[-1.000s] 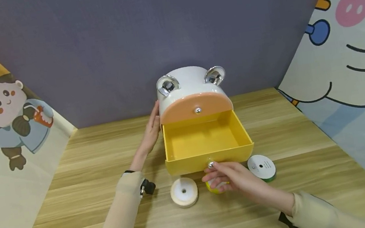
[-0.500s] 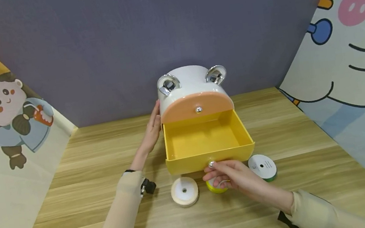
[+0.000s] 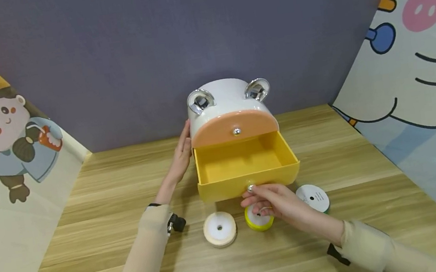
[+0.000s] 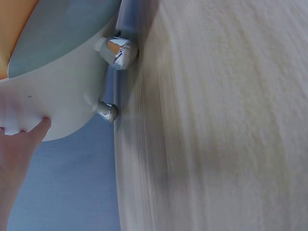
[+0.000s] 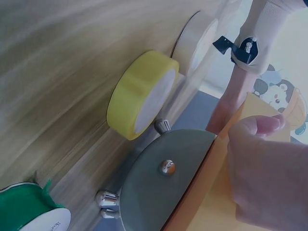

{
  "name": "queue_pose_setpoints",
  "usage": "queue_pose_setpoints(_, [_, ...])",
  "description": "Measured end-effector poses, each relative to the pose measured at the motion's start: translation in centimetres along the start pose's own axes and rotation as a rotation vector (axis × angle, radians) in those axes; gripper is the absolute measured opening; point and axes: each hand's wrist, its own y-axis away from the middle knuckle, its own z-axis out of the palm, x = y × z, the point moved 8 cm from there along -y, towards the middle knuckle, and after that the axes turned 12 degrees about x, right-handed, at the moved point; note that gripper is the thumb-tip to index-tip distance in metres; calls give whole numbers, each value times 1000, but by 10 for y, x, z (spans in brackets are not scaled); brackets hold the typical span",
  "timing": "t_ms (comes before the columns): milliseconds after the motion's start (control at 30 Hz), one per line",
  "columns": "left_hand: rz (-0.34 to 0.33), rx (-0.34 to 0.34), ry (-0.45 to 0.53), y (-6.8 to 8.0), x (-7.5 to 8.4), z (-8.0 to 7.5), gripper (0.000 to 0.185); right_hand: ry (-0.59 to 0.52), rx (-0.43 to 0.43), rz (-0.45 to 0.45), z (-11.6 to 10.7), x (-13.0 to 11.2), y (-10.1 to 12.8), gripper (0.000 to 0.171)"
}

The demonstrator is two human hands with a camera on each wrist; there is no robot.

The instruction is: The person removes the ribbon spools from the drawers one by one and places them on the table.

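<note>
A white rounded drawer box (image 3: 227, 95) with two silver ear-like pieces stands at the back of the table. Its yellow drawer (image 3: 221, 190) is pulled out, with nothing lying in it. My right hand (image 3: 282, 204) pinches the silver knob (image 3: 251, 188) on that drawer's front. On the box's left side rests my left hand (image 3: 180, 158), fingers extended; the left wrist view shows a fingertip touching the white wall (image 4: 62, 106). Beneath the right hand lies a yellow ribbon spool (image 3: 259, 224), partly covered by its fingers. The right wrist view shows a grey-green lower front (image 5: 154, 178) with a knob.
A cream ribbon spool (image 3: 219, 229) lies left of the yellow one. To the right is a green spool (image 3: 313, 197) with a white label face, partly behind the right hand. A dark wall (image 3: 130, 65) stands behind the box, and printed panels flank the table.
The yellow drawer has slid a little way into the box, with my right hand moving along on its knob. More of the yellow spool shows. My left hand stays in place.
</note>
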Motion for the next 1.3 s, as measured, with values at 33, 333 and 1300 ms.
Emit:
queue_pose_setpoints(33, [1,0,2,0,0,0,54,2,4,1,0,0,-1,50])
queue_pose_setpoints(333, [0,9,4,1,-2,-2,54,8,41,14,-2,-3,-17,53])
queue_pose_setpoints(1300, [32,23,-7,-9,-30,-5,55,3,85,-1,-9,-19,-61,49])
